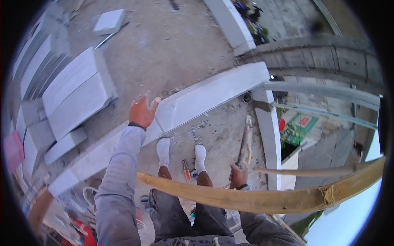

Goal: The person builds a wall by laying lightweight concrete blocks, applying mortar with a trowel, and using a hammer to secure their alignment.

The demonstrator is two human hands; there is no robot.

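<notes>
Grey floor (172,45) | low block wall (213,92) | red-handled pliers (186,170) | lone pale block (109,21)

- Bright, diffuse daylight falls fairly evenly, leaving only soft shadows on the floor (164,49).
- The white block wall (213,92) is palest along its top; the stacked blocks (76,100) show greyer, shaded sides.
- The sky (353,219) at lower right glares almost white.
- Wide-lens distortion bows the bamboo pole (266,198).
- Black vignetting rounds off the corners.
- A dark, unfocused smudge (317,27) sits at upper right.
- Fine detail is soft, especially towards the edges.
</notes>
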